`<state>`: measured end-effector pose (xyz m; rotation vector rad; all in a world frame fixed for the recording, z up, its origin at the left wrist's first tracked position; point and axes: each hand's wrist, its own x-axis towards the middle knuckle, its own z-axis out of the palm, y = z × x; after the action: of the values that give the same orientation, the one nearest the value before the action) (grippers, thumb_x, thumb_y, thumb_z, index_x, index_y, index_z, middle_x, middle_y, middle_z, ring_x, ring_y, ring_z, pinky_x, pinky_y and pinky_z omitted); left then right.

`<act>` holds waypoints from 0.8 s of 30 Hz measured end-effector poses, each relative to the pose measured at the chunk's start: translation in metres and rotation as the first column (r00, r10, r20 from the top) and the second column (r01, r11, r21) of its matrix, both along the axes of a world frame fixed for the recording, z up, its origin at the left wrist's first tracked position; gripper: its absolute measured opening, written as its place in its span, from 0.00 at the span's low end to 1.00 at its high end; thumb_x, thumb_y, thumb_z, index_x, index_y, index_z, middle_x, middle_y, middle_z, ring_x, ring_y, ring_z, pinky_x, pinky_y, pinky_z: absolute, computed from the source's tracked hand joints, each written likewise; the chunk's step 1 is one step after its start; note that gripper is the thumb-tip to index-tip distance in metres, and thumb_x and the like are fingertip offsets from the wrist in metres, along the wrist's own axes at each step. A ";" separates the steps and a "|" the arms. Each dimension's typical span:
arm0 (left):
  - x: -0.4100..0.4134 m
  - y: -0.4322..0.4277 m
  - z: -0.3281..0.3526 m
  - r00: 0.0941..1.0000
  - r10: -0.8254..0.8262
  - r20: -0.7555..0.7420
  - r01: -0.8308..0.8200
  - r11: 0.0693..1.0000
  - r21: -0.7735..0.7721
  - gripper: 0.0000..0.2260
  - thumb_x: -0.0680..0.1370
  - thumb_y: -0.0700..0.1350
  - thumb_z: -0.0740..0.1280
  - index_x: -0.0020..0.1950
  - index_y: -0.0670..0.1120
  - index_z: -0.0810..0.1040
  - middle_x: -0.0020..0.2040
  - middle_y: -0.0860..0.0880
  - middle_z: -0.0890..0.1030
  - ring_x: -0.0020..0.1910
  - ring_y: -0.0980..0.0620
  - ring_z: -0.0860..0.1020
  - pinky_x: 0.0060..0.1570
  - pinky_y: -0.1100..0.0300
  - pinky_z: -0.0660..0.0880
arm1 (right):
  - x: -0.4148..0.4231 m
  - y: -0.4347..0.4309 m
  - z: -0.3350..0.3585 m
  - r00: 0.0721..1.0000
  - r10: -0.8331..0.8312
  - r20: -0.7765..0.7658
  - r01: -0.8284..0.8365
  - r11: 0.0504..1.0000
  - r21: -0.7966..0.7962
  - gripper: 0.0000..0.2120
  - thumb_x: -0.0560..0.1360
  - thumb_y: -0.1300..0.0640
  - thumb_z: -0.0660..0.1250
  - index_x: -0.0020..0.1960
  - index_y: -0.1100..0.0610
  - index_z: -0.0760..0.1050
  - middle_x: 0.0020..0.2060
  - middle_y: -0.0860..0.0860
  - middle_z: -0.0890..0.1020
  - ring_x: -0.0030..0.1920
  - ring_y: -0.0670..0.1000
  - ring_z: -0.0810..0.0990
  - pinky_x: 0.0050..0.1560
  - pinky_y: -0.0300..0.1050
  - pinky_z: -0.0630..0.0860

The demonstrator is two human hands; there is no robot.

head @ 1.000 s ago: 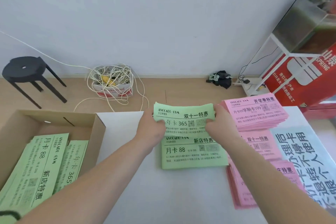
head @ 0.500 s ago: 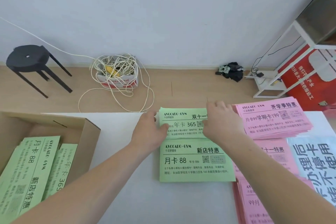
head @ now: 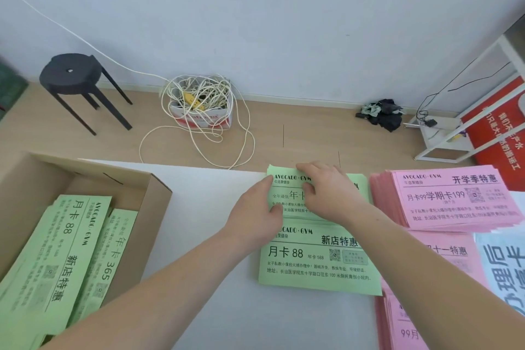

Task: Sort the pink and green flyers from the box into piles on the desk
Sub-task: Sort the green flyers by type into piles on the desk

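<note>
A pile of green flyers [head: 287, 189] lies on the white desk [head: 199, 236] near its far edge. My right hand [head: 326, 193] rests flat on top of that pile. My left hand [head: 255, 213] touches the pile's left edge with straight fingers, thumb on the top sheet. A second green pile [head: 318, 264] lies just in front of it. Pink piles [head: 454, 202] sit to the right, more pink flyers [head: 403, 327] nearer me. The cardboard box [head: 159, 196] at left holds green flyers [head: 65, 250].
A white sheet with large blue print [head: 502, 270] lies at the right edge. Beyond the desk, on the floor, are a black stool [head: 71, 74], a box of tangled white cable [head: 201, 105], a white rack [head: 454, 133] and a red carton [head: 500, 145].
The green stack that both hands held above the desk now lies flat on it. My right hand has slid onto its top and my left hand has shifted to its left edge.
</note>
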<state>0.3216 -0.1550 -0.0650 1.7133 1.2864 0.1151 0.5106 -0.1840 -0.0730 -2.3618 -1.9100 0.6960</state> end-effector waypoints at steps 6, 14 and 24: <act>-0.008 0.005 0.008 0.999 -0.044 0.018 0.045 0.999 -0.018 0.27 0.82 0.45 0.65 0.81 0.53 0.63 0.72 0.55 0.75 0.70 0.53 0.74 0.65 0.57 0.72 | -0.008 0.004 0.009 0.999 -0.038 0.002 0.038 0.999 -0.027 0.22 0.84 0.55 0.55 0.77 0.49 0.66 0.74 0.48 0.73 0.73 0.54 0.69 0.79 0.59 0.56; -0.105 0.024 0.089 0.966 0.095 0.239 -0.108 0.993 0.040 0.12 0.82 0.47 0.68 0.65 0.51 0.80 0.53 0.54 0.85 0.53 0.57 0.83 0.57 0.58 0.79 | -0.085 0.007 0.077 0.961 -0.096 -0.260 0.133 0.983 0.130 0.19 0.80 0.34 0.60 0.62 0.43 0.79 0.60 0.40 0.82 0.59 0.45 0.81 0.61 0.50 0.77; -0.302 0.049 0.086 0.970 0.027 -0.243 0.025 0.978 0.207 0.10 0.82 0.45 0.67 0.61 0.56 0.81 0.57 0.57 0.82 0.51 0.57 0.80 0.55 0.56 0.79 | -0.256 0.006 0.067 0.839 0.057 -0.542 0.091 0.966 0.243 0.14 0.80 0.48 0.69 0.65 0.47 0.79 0.63 0.39 0.76 0.64 0.38 0.74 0.66 0.44 0.74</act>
<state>0.0199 -0.1064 0.0207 1.9540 1.4992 0.0406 0.2549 -0.1781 -0.0060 -1.7638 -1.6058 0.9274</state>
